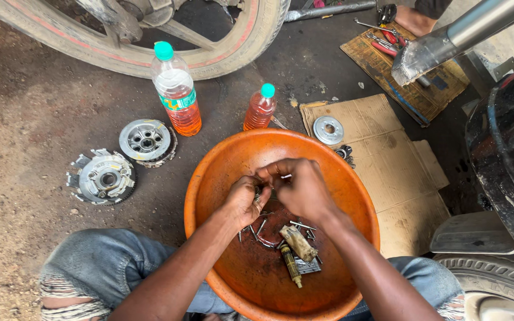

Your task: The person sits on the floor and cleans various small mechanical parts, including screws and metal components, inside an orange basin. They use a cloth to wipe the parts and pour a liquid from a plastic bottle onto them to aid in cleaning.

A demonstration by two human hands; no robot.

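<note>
Evidently mid-cleaning, both hands — left hand (245, 199), right hand (298, 187) — pinch 1 small metal part (264, 191) over the orange basin (209, 178) at frame centre — next it wants a firm grip while turning it.

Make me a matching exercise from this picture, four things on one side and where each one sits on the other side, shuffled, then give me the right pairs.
Things:
1. small brush
2. round metal disc
3. taller bottle
4. red-handled pliers

Places:
A. on the mat at the top right
B. on the bare ground, next to the wheel
C. in the bottom of the orange basin, among the bolts
D. on the flattened cardboard beside the basin

Pairs: 1-C, 2-D, 3-B, 4-A
</note>
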